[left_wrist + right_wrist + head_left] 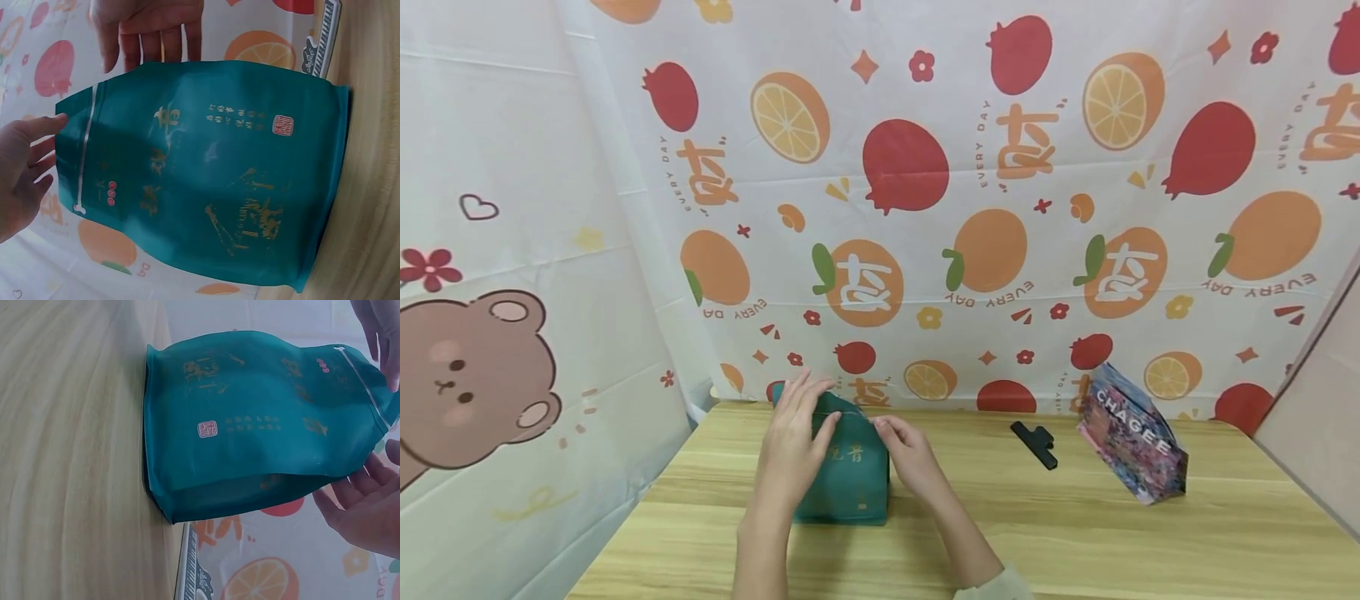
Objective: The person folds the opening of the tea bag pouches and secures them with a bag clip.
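A teal tea bag (842,479) with gold characters stands upright on the table, its top sloping down to the right. Across its upper part runs a white line with a small tab at one end, clearest in the left wrist view. My left hand (793,442) is at the top left corner, fingers mostly straight, a fingertip touching the top edge. My right hand (910,458) is at the upper right edge. In the right wrist view, the right hand's fingers (359,487) lie against the bag's side and partly behind it, the thumb apart from them.
To the right on the wooden table (970,533) lies a black clip (1034,445). Further right stands a dark patterned CHAGEE bag (1138,442), leaning. A fruit-print cloth (910,100) hangs behind the table, and a bear-print cloth (580,333) hangs at the left.
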`<state>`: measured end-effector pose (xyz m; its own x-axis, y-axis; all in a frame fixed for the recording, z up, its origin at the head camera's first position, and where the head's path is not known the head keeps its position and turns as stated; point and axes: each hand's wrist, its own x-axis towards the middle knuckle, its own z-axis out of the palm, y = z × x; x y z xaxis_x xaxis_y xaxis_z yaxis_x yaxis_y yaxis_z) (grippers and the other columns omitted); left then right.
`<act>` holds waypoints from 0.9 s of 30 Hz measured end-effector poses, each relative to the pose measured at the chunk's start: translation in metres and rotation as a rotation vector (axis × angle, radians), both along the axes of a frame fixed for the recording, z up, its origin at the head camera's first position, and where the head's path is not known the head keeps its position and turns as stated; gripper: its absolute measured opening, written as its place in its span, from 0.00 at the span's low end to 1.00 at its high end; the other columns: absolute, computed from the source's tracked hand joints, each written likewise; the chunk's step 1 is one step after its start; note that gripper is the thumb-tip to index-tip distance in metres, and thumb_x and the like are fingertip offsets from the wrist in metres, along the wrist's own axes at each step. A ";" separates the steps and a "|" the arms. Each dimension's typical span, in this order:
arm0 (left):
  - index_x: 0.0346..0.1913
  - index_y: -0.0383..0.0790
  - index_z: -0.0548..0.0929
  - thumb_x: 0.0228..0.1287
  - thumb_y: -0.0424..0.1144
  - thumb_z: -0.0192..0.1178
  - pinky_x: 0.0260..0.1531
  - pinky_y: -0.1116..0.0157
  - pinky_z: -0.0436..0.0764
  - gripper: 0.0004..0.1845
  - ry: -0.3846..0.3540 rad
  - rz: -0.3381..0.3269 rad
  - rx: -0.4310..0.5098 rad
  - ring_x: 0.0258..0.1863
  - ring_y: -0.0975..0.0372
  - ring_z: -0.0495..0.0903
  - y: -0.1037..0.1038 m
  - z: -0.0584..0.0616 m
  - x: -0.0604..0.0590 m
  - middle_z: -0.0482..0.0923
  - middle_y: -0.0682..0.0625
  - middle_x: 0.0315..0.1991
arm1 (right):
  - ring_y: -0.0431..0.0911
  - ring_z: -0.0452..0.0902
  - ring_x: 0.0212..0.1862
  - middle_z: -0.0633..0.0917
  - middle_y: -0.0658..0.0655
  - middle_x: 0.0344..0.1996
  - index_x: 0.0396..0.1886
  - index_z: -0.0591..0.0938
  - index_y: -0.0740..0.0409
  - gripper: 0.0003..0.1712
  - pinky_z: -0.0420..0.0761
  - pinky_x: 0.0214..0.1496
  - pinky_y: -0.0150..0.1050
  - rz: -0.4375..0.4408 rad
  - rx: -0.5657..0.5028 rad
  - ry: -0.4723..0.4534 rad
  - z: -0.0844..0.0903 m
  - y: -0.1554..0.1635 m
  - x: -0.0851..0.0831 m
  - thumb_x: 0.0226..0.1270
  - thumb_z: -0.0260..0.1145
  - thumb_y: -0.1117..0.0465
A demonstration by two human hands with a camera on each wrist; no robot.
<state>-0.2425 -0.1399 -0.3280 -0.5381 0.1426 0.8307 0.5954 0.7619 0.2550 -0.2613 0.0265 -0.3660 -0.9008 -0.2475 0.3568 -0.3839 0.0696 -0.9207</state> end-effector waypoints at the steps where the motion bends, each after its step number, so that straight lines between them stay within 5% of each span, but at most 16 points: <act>1: 0.49 0.29 0.76 0.46 0.24 0.69 0.61 0.53 0.54 0.24 0.006 -0.001 -0.005 0.61 0.47 0.63 0.000 0.000 -0.001 0.75 0.39 0.50 | 0.56 0.69 0.56 0.78 0.64 0.50 0.50 0.77 0.71 0.20 0.67 0.56 0.51 -0.005 0.004 -0.009 0.000 -0.001 -0.001 0.74 0.49 0.57; 14: 0.46 0.34 0.80 0.49 0.24 0.67 0.62 0.54 0.53 0.18 0.008 -0.004 -0.029 0.59 0.47 0.65 0.000 -0.002 -0.005 0.75 0.41 0.49 | 0.51 0.73 0.51 0.80 0.57 0.45 0.48 0.80 0.65 0.25 0.70 0.54 0.49 -0.002 -0.022 -0.103 -0.006 -0.007 -0.013 0.70 0.52 0.48; 27: 0.45 0.38 0.81 0.53 0.40 0.67 0.62 0.56 0.52 0.16 -0.068 0.059 -0.011 0.60 0.49 0.64 0.008 0.000 -0.002 0.74 0.42 0.50 | 0.54 0.73 0.42 0.80 0.64 0.40 0.45 0.79 0.72 0.15 0.73 0.46 0.48 0.024 -0.069 -0.057 0.004 -0.008 -0.005 0.70 0.55 0.63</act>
<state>-0.2440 -0.1319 -0.3281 -0.6010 0.1175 0.7906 0.5309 0.7981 0.2850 -0.2658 0.0186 -0.3622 -0.9142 -0.2461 0.3221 -0.3316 -0.0031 -0.9434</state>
